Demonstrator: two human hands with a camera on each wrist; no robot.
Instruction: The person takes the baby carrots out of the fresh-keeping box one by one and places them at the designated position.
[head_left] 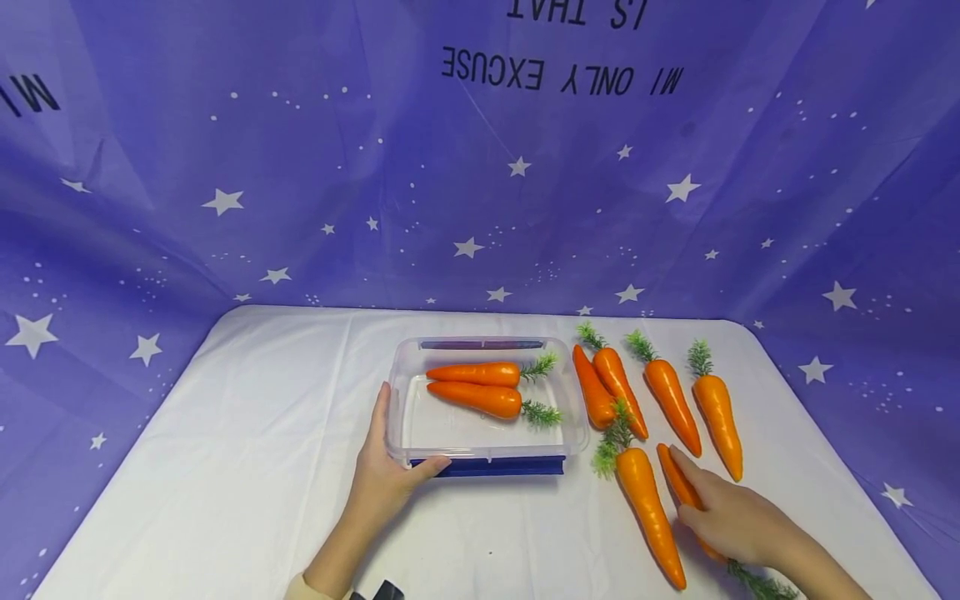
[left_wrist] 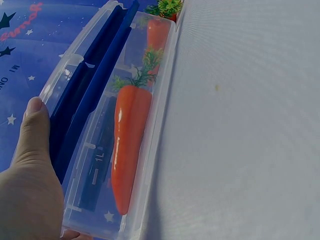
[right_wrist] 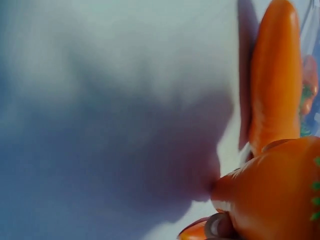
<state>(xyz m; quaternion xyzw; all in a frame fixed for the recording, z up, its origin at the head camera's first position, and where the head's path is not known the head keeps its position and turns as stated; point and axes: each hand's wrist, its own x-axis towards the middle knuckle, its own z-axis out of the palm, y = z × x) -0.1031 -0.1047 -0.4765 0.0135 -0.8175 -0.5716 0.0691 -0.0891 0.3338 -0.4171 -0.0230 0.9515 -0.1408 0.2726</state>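
A clear plastic box point(head_left: 457, 437) with blue latches stands mid-table; two toy carrots point(head_left: 480, 400) with green leafy tops lie inside, tips pointing left. My left hand point(head_left: 386, 471) grips its near left corner, thumb over the front rim by the blue latch point(left_wrist: 92, 95). To the right, my right hand point(head_left: 738, 521) grips an orange carrot point(head_left: 678, 479) low over the table, its leaves point(head_left: 761, 581) sticking out under the wrist. In the right wrist view the held carrot point(right_wrist: 280, 195) fills the lower right corner, and fingertips point(right_wrist: 220, 226) show beneath it.
Another carrot point(head_left: 651, 517) lies just left of my right hand. Behind it are a leaning pair, one carrot point(head_left: 621, 392) beside another point(head_left: 592, 387), then a carrot point(head_left: 672, 408) and one farther right point(head_left: 717, 425). A white cloth point(head_left: 247, 467) covers the table; a purple starred curtain point(head_left: 420, 208) surrounds it.
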